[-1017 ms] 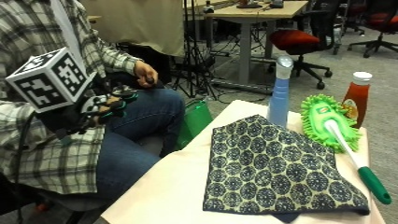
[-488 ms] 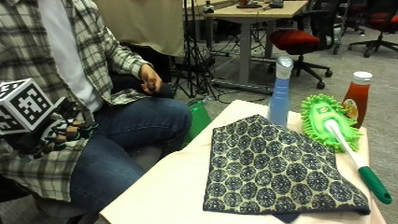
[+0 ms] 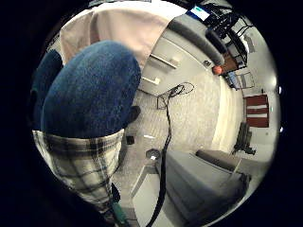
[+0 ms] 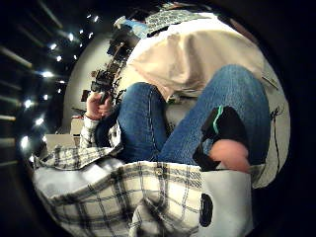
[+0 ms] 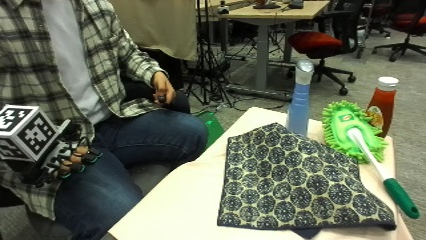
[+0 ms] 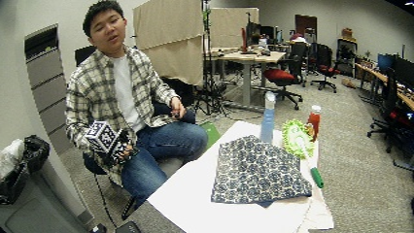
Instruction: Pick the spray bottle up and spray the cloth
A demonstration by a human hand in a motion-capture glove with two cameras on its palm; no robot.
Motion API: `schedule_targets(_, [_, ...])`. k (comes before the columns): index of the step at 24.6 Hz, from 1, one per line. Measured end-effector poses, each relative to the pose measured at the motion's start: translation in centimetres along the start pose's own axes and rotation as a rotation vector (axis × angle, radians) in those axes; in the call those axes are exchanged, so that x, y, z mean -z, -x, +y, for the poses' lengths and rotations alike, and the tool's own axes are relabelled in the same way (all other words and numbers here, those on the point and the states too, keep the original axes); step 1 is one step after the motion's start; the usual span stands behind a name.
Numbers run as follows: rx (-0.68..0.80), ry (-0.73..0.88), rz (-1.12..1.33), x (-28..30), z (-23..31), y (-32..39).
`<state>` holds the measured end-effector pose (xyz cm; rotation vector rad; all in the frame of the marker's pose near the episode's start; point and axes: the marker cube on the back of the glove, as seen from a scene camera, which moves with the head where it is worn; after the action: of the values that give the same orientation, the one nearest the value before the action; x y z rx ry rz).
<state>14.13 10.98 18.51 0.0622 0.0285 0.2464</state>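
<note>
The blue spray bottle (image 5: 299, 100) with a pale grey nozzle stands upright at the far side of the table, just behind the cloth. The navy patterned cloth (image 5: 293, 182) lies spread flat on the table's white cover. My gloved right hand (image 5: 66, 162) hangs low beside my right thigh, well off the table and far from both. Its fingers are loosely curled and hold nothing. In the wide outside view the spray bottle (image 6: 267, 119), the cloth (image 6: 255, 170) and the hand (image 6: 123, 151) stand the same way. The palm views show only jeans, plaid shirt and floor.
A green fluffy duster (image 5: 353, 132) with a green-tipped handle lies along the cloth's right side. A ketchup bottle (image 5: 381, 102) stands behind it. My bare left hand (image 5: 162, 92) rests on my thigh and holds a small dark thing. Bare table cover (image 5: 186, 200) lies between me and the cloth.
My gloved hand has dropped from chest height to beside my thigh, further from the table. The bottle and the cloth have not moved.
</note>
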Motion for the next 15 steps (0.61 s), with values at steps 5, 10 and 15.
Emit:
schedule_targets(5, [-0.015, 0.040, -0.018, -1.0, 0.1, -0.5])
schedule_targets(10, [-0.012, 0.072, -0.032, -1.5, -0.3, -0.6])
schedule_targets(15, [0.007, 0.088, -0.039, -1.7, -1.1, -0.2])
